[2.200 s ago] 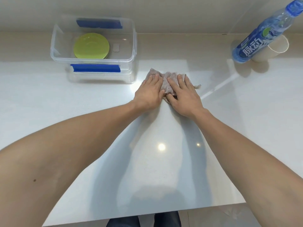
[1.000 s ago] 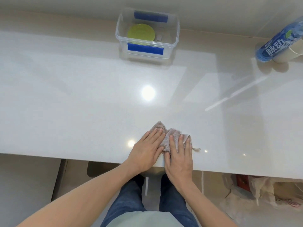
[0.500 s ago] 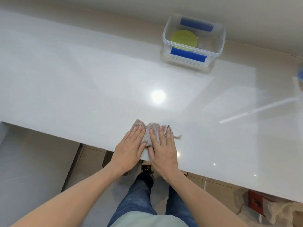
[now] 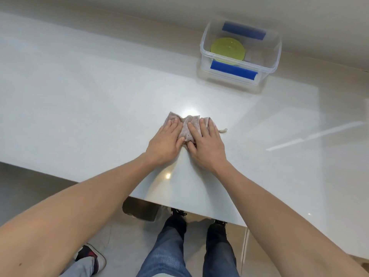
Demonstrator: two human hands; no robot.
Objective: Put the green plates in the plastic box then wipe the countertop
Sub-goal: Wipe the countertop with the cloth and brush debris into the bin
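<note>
A green plate point(image 4: 227, 50) lies inside the clear plastic box point(image 4: 205, 40), which has blue clips and stands at the back right of the white countertop point(image 4: 89, 100). A crumpled pinkish-grey cloth point(image 4: 188, 126) lies on the countertop's middle. My left hand point(image 4: 164, 143) and my right hand point(image 4: 206, 143) press flat on the cloth side by side, fingers pointing away from me. Part of the cloth is hidden under my palms.
The countertop's front edge point(image 4: 179, 206) runs diagonally below my forearms. Beneath it are my legs in jeans point(image 4: 169, 248) and dark shoes. Another person's shoe point(image 4: 91, 256) is on the floor at lower left. A wall backs the counter.
My hands have pushed the cloth forward from the front edge toward the counter's middle. Before that they had pulled it back from near the box. The bottle and cup have left the view.
</note>
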